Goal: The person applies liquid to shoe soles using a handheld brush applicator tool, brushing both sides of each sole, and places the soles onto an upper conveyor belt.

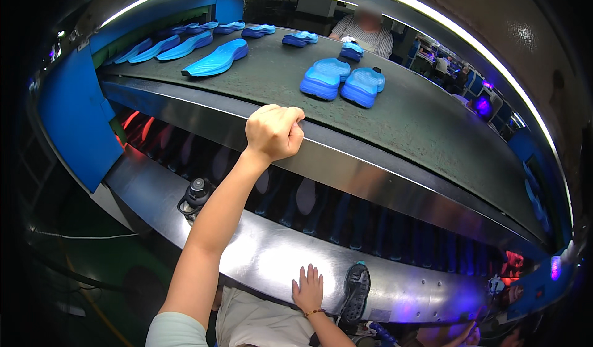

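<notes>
The left hand [273, 132], fingers curled into a fist, grips the steel edge [346, 155] of the conveyor belt [407, 115] at frame centre. The right hand [308, 289], fingers spread flat, rests on the lower steel rail [272, 254] at bottom centre, just beside a dark shoe sole [356, 290]. Blue soles [341, 81] lie on the belt above; a black bottle [196, 196] stands at lower left.

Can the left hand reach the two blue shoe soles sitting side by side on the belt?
Probably yes. The left hand grips the belt's metal edge, and only bare belt lies between it and the two blue soles.
</notes>
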A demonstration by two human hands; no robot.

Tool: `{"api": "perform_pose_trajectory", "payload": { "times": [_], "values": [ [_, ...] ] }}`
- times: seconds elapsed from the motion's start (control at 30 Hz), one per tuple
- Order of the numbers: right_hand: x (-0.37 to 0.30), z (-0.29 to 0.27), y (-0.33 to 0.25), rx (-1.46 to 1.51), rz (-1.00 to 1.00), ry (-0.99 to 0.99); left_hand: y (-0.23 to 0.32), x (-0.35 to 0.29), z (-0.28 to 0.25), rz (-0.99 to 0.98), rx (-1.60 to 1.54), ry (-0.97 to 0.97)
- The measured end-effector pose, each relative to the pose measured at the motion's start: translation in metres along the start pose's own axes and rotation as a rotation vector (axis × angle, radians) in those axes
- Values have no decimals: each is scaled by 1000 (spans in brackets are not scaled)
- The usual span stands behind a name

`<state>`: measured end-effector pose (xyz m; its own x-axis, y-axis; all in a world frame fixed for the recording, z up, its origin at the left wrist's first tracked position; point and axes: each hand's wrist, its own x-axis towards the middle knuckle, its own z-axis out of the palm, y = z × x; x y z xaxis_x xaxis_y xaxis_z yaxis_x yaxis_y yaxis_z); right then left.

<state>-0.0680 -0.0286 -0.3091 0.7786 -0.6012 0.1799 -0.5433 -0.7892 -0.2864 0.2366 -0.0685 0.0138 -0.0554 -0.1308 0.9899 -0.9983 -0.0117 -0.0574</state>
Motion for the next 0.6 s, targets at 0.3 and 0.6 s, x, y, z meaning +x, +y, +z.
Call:
{"api": "perform_pose_trajectory", "payload": {
  "times": [0.3,0.6],
  "values": [
    [0,0,5,-21,-5,-2,4,0,2,6,-15,-1],
    [-2,-2,9,17,-30,38,5,-1,7,30,-13,14]
  ]
}}
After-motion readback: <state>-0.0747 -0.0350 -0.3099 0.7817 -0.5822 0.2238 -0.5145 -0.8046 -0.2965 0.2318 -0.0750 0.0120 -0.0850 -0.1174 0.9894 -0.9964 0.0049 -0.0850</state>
